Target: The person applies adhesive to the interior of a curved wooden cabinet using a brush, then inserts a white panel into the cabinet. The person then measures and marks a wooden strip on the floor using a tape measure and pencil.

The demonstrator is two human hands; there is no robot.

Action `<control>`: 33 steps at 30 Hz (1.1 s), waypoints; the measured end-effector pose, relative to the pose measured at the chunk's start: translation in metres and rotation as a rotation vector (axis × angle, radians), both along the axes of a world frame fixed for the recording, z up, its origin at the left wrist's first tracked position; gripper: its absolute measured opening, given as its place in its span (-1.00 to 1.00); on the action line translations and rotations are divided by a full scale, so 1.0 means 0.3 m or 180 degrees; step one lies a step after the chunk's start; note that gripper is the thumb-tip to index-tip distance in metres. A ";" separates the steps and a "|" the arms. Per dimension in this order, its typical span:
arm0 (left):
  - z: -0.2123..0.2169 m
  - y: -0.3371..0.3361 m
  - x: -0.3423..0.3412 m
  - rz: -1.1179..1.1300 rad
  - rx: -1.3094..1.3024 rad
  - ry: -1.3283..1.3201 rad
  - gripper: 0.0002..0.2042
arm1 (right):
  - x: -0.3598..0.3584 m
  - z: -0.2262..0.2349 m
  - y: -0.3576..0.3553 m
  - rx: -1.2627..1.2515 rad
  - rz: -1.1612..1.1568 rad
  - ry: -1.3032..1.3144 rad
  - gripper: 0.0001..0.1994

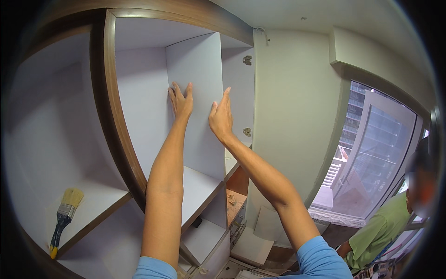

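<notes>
A white upright panel (200,60) stands inside an open cabinet with white inner walls and a brown wood-grain frame (121,104). My left hand (182,101) is raised against the panel's left face, fingers spread and holding nothing. At the panel's front edge is my right hand (221,119), its thumb to the left of the edge and its straight fingers to the right. The fingers are stretched out, not wrapped round. Below both hands lies a white shelf (197,186) with a brown front edge.
A paintbrush (66,211) rests on the left compartment's shelf (104,190). Two metal hinges (247,60) are fixed to the cabinet's right wall. Beyond a pale wall (292,107) is a glazed window (378,139). A person in a green shirt (378,235) is at the lower right.
</notes>
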State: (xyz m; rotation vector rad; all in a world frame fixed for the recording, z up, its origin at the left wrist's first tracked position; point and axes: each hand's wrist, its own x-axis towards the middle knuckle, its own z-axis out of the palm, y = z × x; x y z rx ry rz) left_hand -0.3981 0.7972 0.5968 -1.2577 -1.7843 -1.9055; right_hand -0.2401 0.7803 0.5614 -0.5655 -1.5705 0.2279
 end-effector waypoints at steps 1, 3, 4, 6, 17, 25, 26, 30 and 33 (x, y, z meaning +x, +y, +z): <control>-0.006 0.009 0.004 0.0021 0.0081 0.0019 -0.10 | 0.009 -0.010 0.009 0.0059 0.0088 -0.0073 -0.26; -0.019 0.021 0.000 0.0080 0.0238 0.0067 -0.11 | 0.049 -0.007 -0.011 0.0174 0.0284 -0.0210 -0.23; -0.027 0.023 -0.008 0.0118 0.0297 0.0133 -0.12 | 0.043 -0.015 0.010 0.0440 0.0352 -0.0213 -0.21; -0.032 0.046 0.002 0.0144 0.0442 0.0275 -0.13 | 0.051 -0.014 0.056 0.0996 0.0437 -0.0212 -0.18; -0.072 0.115 -0.044 0.0792 0.0758 0.0780 -0.26 | 0.038 -0.018 0.059 0.1760 -0.0735 -0.0098 -0.19; -0.076 0.118 -0.076 0.1121 0.0621 0.0960 -0.28 | 0.047 -0.549 -0.029 0.1782 0.0374 -0.3544 -0.80; -0.070 0.113 -0.078 0.1125 0.0592 0.0979 -0.28 | 0.034 -0.577 -0.025 0.2059 0.0248 -0.3544 -0.77; -0.080 0.095 -0.052 0.1006 0.0407 0.0882 -0.28 | -0.070 -0.616 -0.020 0.2992 -0.0215 -0.3613 -0.60; -0.066 0.092 -0.040 0.0996 0.0404 0.0866 -0.27 | -0.064 -0.603 0.062 0.2966 -0.0947 -0.4751 -0.47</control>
